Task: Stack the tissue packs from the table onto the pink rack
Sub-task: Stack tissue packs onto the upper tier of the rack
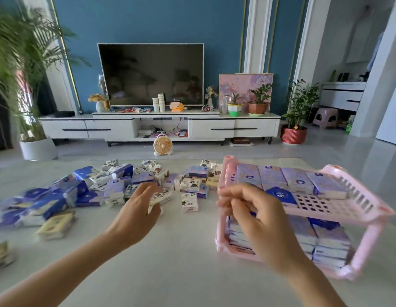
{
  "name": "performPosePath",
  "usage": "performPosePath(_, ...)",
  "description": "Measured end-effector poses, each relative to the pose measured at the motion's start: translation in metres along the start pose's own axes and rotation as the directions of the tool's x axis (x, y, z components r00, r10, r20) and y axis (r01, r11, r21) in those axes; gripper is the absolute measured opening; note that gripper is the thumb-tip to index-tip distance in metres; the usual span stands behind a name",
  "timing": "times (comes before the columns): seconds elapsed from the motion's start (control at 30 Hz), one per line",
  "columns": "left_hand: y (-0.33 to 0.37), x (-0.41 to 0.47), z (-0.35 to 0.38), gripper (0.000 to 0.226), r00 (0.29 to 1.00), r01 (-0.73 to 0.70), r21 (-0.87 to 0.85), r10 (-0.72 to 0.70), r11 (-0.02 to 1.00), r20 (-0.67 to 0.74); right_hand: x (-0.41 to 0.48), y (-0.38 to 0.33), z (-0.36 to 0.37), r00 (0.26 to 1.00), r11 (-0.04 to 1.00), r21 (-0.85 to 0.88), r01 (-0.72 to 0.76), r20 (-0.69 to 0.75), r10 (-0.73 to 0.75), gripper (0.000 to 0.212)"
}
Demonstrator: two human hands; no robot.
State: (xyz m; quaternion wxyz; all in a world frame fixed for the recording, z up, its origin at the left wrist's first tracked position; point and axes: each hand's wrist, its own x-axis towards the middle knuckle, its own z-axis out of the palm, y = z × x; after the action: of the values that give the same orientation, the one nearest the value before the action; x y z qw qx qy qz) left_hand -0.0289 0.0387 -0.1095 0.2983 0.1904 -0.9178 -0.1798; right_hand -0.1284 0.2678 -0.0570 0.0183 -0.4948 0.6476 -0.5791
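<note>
Both hands out over the white table, rack partly loaded.

Left hand [140, 209] reaches forward to the near edge of the scattered small plastic-wrapped tissue packs [117, 185], fingers curled on a white patterned pack [160, 198]; blur hides whether it is gripped or only touched. Right hand [256, 216] hangs palm-down, fingers loosely bent, empty, at the front-left corner of the pink slatted two-tier plastic rack [338, 209] by the table's right edge. Purple packs fill both tiers.

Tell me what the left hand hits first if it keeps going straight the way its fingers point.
Probably the white patterned tissue pack right under the left hand; its fingers already seem to reach it, though motion blur hides contact.
</note>
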Motion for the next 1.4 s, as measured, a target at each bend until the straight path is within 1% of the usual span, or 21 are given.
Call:
performPosePath(0.07,-0.023,-0.013,0.005,0.036,0.996,0.085,0.036,-0.085,0.996,0.002,-0.004,0.002,0.028,0.993,0.998,0.051,-0.038,0.111,0.032,0.023)
performPosePath(0.2,-0.058,-0.032,0.016,0.038,0.988,0.149,0.114,-0.152,0.982,0.026,-0.013,0.029,0.081,0.942,0.988,-0.053,-0.147,0.296,0.157,0.03)
performPosePath(0.27,-0.075,-0.042,0.018,0.038,0.985,0.163,0.166,-0.171,0.973,0.036,-0.017,0.047,0.101,0.915,0.976,-0.129,-0.174,0.346,0.209,0.033)
performPosePath(0.33,-0.094,-0.052,0.018,0.039,0.978,0.2,0.179,-0.206,0.963,0.013,-0.018,0.064,0.12,0.898,0.964,-0.178,-0.196,0.362,0.249,0.044)
performPosePath(0.43,-0.117,-0.063,0.015,0.037,0.933,0.331,0.02,-0.324,0.943,-0.154,-0.018,0.081,0.14,0.878,0.949,-0.206,-0.238,0.372,0.301,0.068)
performPosePath(0.47,-0.12,-0.064,0.015,0.035,0.905,0.364,-0.043,-0.365,0.93,-0.219,-0.016,0.085,0.145,0.874,0.946,-0.226,-0.231,0.378,0.304,0.072)
performPosePath(0.5,-0.122,-0.063,0.014,0.033,0.886,0.373,-0.082,-0.381,0.924,-0.265,-0.014,0.087,0.15,0.869,0.945,-0.244,-0.219,0.391,0.302,0.067)
performPosePath(0.57,-0.128,-0.058,0.009,0.034,0.907,0.298,-0.052,-0.3,0.953,-0.295,-0.003,0.09,0.159,0.858,0.943,-0.257,-0.213,0.413,0.306,0.051)
performPosePath(0.63,-0.146,-0.053,0.003,0.04,0.964,0.166,0.14,-0.131,0.976,-0.23,0.016,0.09,0.171,0.863,0.946,-0.252,-0.205,0.41,0.296,0.039)
performPosePath(0.67,-0.158,-0.051,0.0,0.042,0.976,0.128,0.197,-0.088,0.972,-0.2,0.027,0.09,0.178,0.877,0.952,-0.244,-0.187,0.396,0.273,0.037)
performPosePath(0.73,-0.174,-0.052,-0.008,0.038,0.968,0.163,0.138,-0.131,0.977,-0.215,0.054,0.091,0.197,0.914,0.964,-0.221,-0.147,0.342,0.218,0.034)
performPosePath(0.8,-0.178,-0.052,-0.009,0.033,0.955,0.173,0.103,-0.141,0.98,-0.261,0.085,0.093,0.221,0.929,0.968,-0.215,-0.131,0.313,0.196,0.028)
performPosePath(0.9,-0.18,-0.052,-0.002,0.033,0.964,0.101,0.105,-0.072,0.989,-0.255,0.137,0.098,0.256,0.937,0.958,-0.278,-0.068,0.312,0.157,0.046)
performPosePath(1.0,-0.186,-0.05,-0.001,0.034,0.954,0.124,0.056,-0.104,0.991,-0.28,0.189,0.109,0.281,0.93,0.927,-0.365,-0.085,0.305,0.205,0.052)
performPosePath(1.03,-0.186,-0.05,-0.001,0.034,0.951,0.135,0.047,-0.116,0.99,-0.287,0.204,0.118,0.286,0.921,0.881,-0.469,-0.058,0.315,0.229,0.054)
performPosePath(1.07,-0.186,-0.05,0.0,0.035,0.95,0.138,0.047,-0.119,0.989,-0.289,0.217,0.127,0.29,0.897,0.801,-0.599,-0.011,0.348,0.273,0.058)
performPosePath(1.13,-0.185,-0.049,0.002,0.035,0.954,0.139,0.051,-0.12,0.989,-0.276,0.236,0.143,0.292,0.818,0.649,-0.76,0.049,0.403,0.41,0.066)
performPosePath(1.2,-0.185,-0.048,0.004,0.034,0.955,0.145,0.049,-0.126,0.988,-0.268,0.25,0.151,0.289,0.754,0.607,-0.795,-0.01,0.393,0.526,0.064)
performPosePath(1.27,-0.187,-0.048,0.005,0.034,0.954,0.153,0.058,-0.132,0.987,-0.269,0.259,0.152,0.283,0.724,0.575,-0.818,-0.012,0.39,0.569,0.062)
performPosePath(1.33,-0.187,-0.048,0.005,0.033,0.954,0.16,0.065,-0.137,0.985,-0.267,0.262,0.149,0.275,0.742,0.574,-0.818,-0.024,0.37,0.559,0.061)
performPosePath(1.4,-0.186,-0.047,0.005,0.032,0.954,0.164,0.065,-0.141,0.984,-0.266,0.257,0.141,0.27,0.849,0.658,-0.745,-0.111,0.273,0.453,0.057)
